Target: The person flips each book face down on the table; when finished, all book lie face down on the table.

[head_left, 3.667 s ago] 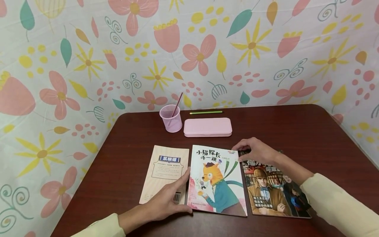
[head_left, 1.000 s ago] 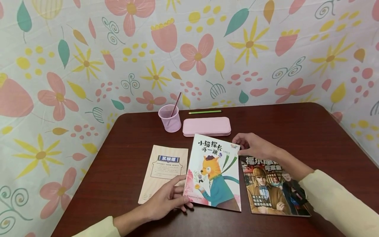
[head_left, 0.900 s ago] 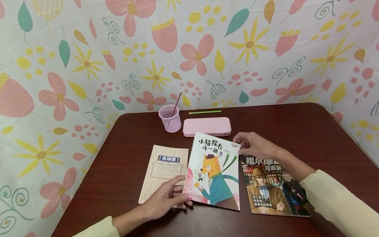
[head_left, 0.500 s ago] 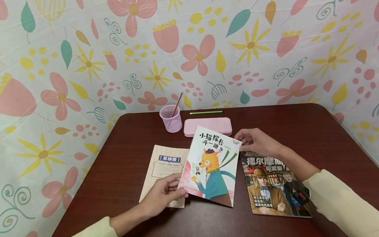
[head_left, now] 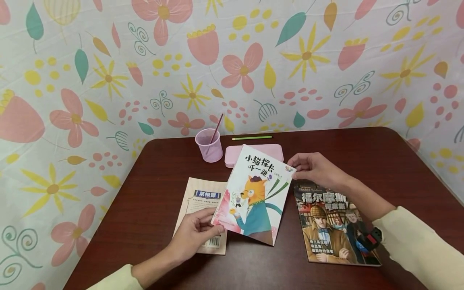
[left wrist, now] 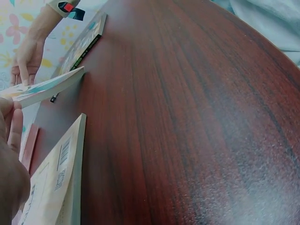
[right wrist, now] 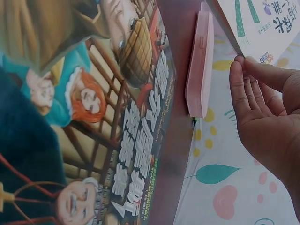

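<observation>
A white picture book (head_left: pixel 253 201) with an orange cat in a blue coat is held tilted above the table between both hands. At its lower left corner, my left hand (head_left: pixel 193 235) pinches it, thumb on the cover. The upper right corner is pinched by my right hand (head_left: pixel 322 171), its thumb and fingertips meeting there in the right wrist view. Under and beside my left hand lies a beige book (head_left: pixel 195 201), partly covered. A dark detective book (head_left: pixel 326 229) lies flat on the right, below my right wrist.
A pink pencil case (head_left: pixel 235 155) lies behind the picture book, partly hidden by it. Left of it stands a pink mesh cup (head_left: pixel 210 149) holding a dark red pencil (head_left: pixel 217 125). A green pencil (head_left: pixel 251 137) lies near the back edge of the brown table (head_left: pixel 163 161).
The picture book has been lifted off the table and has moved up and left, turning clockwise, with both hands holding it. The other two books have stayed in place.
</observation>
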Motion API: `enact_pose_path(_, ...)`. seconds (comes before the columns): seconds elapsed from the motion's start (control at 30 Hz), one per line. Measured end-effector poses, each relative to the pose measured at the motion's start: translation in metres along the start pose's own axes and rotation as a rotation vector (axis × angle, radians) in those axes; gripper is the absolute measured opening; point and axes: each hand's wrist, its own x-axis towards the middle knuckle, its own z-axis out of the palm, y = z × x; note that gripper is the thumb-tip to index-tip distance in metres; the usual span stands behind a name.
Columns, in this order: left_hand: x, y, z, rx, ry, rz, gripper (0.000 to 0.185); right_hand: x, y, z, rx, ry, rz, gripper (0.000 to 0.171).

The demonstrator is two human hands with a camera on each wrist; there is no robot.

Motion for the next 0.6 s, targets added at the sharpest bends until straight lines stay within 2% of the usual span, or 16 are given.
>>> enact_pose_path(0.27, 0.002, 0.005, -0.006, 0.08, 0.095, 0.087, 0.041, 0.004, -0.005, -0.001, 0.062, 0.002, -0.004, 0.02)
enact_pose_path(0.43, 0.003, 0.008, -0.01, 0.128, 0.119, 0.178, 0.037, 0.006, -0.009, -0.001, 0.048, 0.013, -0.001, 0.02)
enact_pose_path(0.6, 0.004, 0.01, -0.014, 0.127, 0.134, 0.209, 0.035, 0.006, -0.013, -0.002, 0.073, 0.021, 0.001, 0.02)
